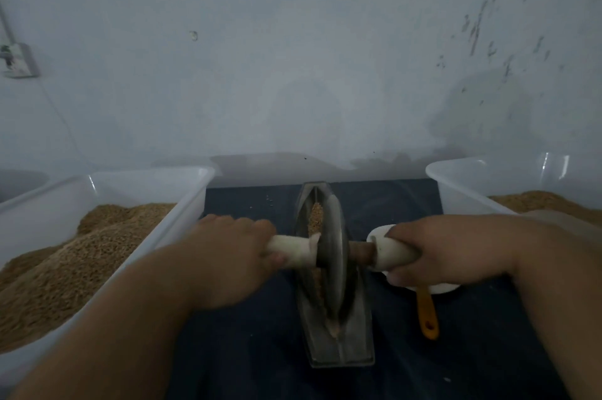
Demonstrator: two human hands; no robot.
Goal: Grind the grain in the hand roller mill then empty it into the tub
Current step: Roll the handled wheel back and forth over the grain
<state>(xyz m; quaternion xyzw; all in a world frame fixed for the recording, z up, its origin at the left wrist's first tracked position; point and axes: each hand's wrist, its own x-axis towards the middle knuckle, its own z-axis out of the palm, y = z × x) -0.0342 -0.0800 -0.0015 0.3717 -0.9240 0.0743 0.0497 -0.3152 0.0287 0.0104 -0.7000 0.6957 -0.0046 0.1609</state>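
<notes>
The hand roller mill stands in the middle of a dark mat: a boat-shaped metal trough [353, 344] with a metal wheel [332, 256] upright in its groove. Tan grain [315, 217] lies in the groove beyond the wheel. My left hand [237, 249] grips the pale left handle [294, 251] of the wheel's axle. My right hand [456, 246] grips the pale right handle [395, 254]. A clear plastic tub [153, 191] at the left holds a heap of tan grain; another clear tub [462, 184] at the right also holds grain.
A white scoop with an orange handle [427, 315] lies on the mat under my right hand, right of the trough. A pale wall rises just behind the tubs. A wall socket [18, 62] with a cable sits at the far left.
</notes>
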